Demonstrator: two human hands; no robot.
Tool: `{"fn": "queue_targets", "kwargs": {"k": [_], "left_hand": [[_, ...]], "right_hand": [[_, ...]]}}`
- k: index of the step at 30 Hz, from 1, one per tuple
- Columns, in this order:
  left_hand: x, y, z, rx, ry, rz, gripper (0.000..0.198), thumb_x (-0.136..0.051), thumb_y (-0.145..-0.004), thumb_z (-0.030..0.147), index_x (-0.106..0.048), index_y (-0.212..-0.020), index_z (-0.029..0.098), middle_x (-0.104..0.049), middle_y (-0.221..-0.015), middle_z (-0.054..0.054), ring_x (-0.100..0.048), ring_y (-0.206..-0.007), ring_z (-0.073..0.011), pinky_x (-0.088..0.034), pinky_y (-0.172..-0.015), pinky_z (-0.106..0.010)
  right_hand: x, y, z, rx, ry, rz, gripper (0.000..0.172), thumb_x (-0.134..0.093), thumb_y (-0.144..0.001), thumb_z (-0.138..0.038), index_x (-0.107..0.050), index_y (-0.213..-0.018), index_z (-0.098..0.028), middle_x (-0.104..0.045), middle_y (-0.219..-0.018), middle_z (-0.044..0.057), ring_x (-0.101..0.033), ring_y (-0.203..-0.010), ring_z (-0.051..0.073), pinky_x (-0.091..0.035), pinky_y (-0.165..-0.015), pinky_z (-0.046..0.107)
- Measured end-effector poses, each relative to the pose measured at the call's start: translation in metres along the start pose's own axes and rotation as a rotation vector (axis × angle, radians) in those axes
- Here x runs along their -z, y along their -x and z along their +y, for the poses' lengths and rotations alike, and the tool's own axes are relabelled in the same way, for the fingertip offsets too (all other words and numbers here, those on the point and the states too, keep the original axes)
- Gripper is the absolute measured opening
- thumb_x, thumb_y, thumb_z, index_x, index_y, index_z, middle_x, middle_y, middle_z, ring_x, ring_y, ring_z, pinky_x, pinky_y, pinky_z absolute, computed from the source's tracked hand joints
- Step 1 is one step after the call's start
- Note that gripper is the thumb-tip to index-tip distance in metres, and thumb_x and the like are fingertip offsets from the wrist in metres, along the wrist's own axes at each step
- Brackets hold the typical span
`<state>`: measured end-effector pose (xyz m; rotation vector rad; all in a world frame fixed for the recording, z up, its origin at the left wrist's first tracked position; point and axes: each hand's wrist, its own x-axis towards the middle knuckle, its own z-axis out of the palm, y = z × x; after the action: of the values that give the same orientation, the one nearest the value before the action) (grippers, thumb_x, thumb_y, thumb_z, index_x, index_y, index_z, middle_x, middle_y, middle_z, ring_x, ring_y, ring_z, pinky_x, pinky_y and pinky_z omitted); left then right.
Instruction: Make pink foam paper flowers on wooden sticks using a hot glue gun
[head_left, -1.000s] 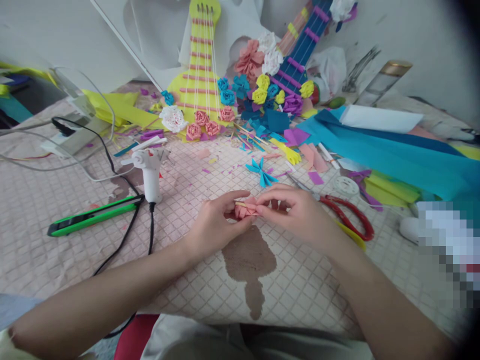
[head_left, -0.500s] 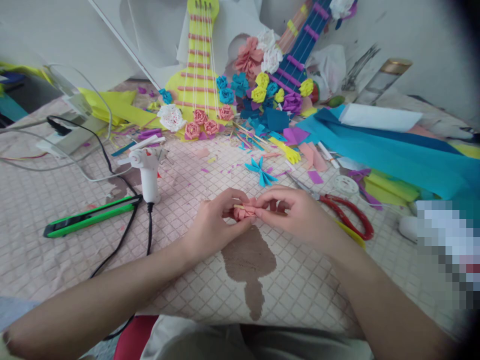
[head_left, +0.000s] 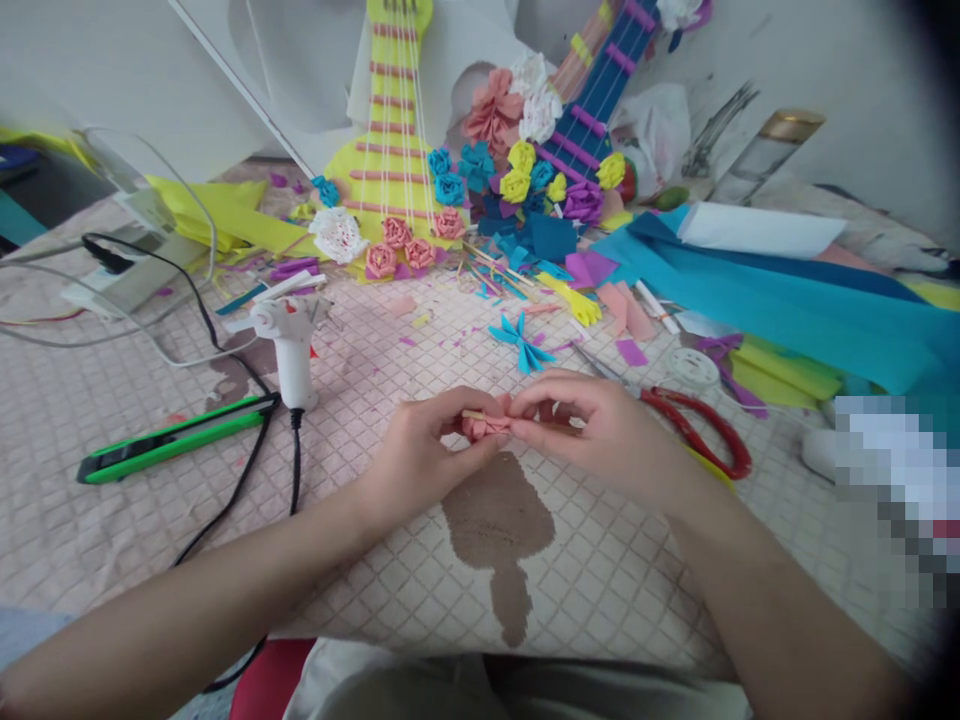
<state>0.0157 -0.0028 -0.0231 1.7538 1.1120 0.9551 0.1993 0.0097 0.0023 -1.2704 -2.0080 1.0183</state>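
In the head view, the left hand and the right hand are meeting over the middle of the worktop, which is lying under a pink checked cover, and both are closing on a small pink paper flower – the left pinching it from its own side with thumb and fingertips, the right pinching the opposite edge with curled fingers. The flower is sitting between the two thumbs, held just above the cover and right over a brown stain, and a thin wooden stick is poking out of its top towards the left hand. Both forearms are reaching in from the lower corners of the picture. Left of the hands, a white glue gun is standing on the cover with its black cable trailing down, and a flat green and black tool is lying just beside its base. Red-handled scissors are lying just beyond the right hand, partly hidden by it. A blue paper bow is resting on the cover near the fingertips, on the far side. Further back, a yellow paper guitar and a blue one are leaning against the wall, ringed with paper flowers of many colours – and a long blue paper sheet is spreading across the right side
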Motion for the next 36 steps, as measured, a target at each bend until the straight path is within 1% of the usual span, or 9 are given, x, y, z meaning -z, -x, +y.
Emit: {"fn": "queue_targets", "kwargs": {"k": [3, 5, 10, 14, 16, 23, 28, 32, 36], "left_hand": [[0.002, 0.0, 0.001, -0.007, -0.004, 0.015, 0.012, -0.062, -0.079, 0.02, -0.063, -0.089, 0.015, -0.068, -0.082, -0.004, -0.062, -0.071, -0.0121, -0.049, -0.065, -0.023], [0.003, -0.001, 0.002, -0.014, -0.02, 0.033, 0.011, -0.063, -0.078, 0.019, -0.063, -0.089, 0.015, -0.067, -0.08, -0.003, -0.061, -0.07, -0.0114, -0.049, -0.063, -0.022], [0.004, -0.001, 0.002, -0.027, -0.051, 0.054, 0.01, -0.063, -0.077, 0.02, -0.063, -0.087, 0.016, -0.065, -0.073, -0.001, -0.059, -0.065, -0.0107, -0.048, -0.059, -0.021], [0.004, -0.001, 0.002, -0.023, -0.034, 0.04, 0.02, -0.063, -0.078, 0.021, -0.065, -0.098, 0.016, -0.07, -0.086, -0.004, -0.062, -0.073, -0.0129, -0.052, -0.067, -0.024], [0.004, -0.001, 0.001, -0.019, -0.039, 0.024, 0.02, -0.063, -0.079, 0.021, -0.067, -0.098, 0.017, -0.071, -0.094, -0.005, -0.064, -0.077, -0.0142, -0.052, -0.071, -0.026], [0.004, -0.002, -0.001, -0.038, 0.003, 0.035, 0.018, -0.064, -0.078, 0.021, -0.069, -0.095, 0.018, -0.071, -0.098, -0.005, -0.065, -0.08, -0.0144, -0.053, -0.069, -0.025], [0.005, -0.004, -0.001, -0.053, 0.037, 0.091, 0.016, -0.064, -0.077, 0.018, -0.07, -0.092, 0.017, -0.068, -0.103, -0.007, -0.063, -0.087, -0.0157, -0.053, -0.069, -0.024], [0.006, -0.006, -0.001, -0.051, 0.093, 0.14, 0.017, -0.068, -0.074, 0.017, -0.07, -0.09, 0.016, -0.068, -0.101, -0.008, -0.063, -0.087, -0.016, -0.053, -0.066, -0.022], [0.006, -0.006, -0.002, -0.058, 0.11, 0.172, 0.017, -0.069, -0.073, 0.017, -0.07, -0.09, 0.016, -0.068, -0.1, -0.008, -0.063, -0.087, -0.0159, -0.053, -0.065, -0.022]], "right_hand": [[0.003, 0.0, 0.002, -0.016, 0.031, 0.022, 0.017, -0.059, -0.079, -0.026, -0.066, -0.094, -0.023, -0.067, -0.092, 0.003, -0.061, -0.076, 0.015, -0.05, -0.062, 0.025], [0.005, 0.0, 0.004, -0.04, 0.065, 0.04, 0.019, -0.058, -0.079, -0.029, -0.065, -0.097, -0.024, -0.067, -0.087, 0.002, -0.06, -0.07, 0.014, -0.049, -0.058, 0.025], [0.008, 0.001, 0.006, -0.057, 0.09, 0.037, 0.015, -0.059, -0.078, -0.03, -0.066, -0.09, -0.022, -0.068, -0.086, 0.002, -0.061, -0.071, 0.015, -0.049, -0.059, 0.025], [0.008, 0.001, 0.004, -0.075, 0.083, 0.044, 0.014, -0.059, -0.079, -0.029, -0.067, -0.088, -0.023, -0.068, -0.085, 0.001, -0.061, -0.071, 0.015, -0.048, -0.059, 0.025], [0.007, 0.001, 0.003, -0.079, 0.078, 0.051, 0.014, -0.06, -0.078, -0.029, -0.067, -0.088, -0.022, -0.069, -0.086, 0.001, -0.061, -0.071, 0.014, -0.047, -0.059, 0.025], [0.01, 0.001, 0.005, -0.065, 0.057, 0.046, 0.015, -0.062, -0.078, -0.032, -0.067, -0.088, -0.023, -0.068, -0.087, 0.002, -0.061, -0.073, 0.015, -0.047, -0.061, 0.026], [0.015, 0.001, 0.008, -0.077, 0.067, 0.062, 0.017, -0.062, -0.078, -0.036, -0.066, -0.086, -0.022, -0.068, -0.084, 0.002, -0.06, -0.071, 0.015, -0.046, -0.058, 0.026], [0.025, 0.003, 0.006, -0.077, 0.105, 0.051, 0.015, -0.062, -0.078, -0.036, -0.068, -0.084, -0.023, -0.068, -0.085, 0.001, -0.06, -0.073, 0.015, -0.046, -0.061, 0.027], [0.047, 0.009, 0.009, -0.121, 0.119, 0.019, 0.019, -0.063, -0.076, -0.04, -0.069, -0.083, -0.023, -0.068, -0.083, 0.002, -0.06, -0.074, 0.017, -0.047, -0.064, 0.028]]}}
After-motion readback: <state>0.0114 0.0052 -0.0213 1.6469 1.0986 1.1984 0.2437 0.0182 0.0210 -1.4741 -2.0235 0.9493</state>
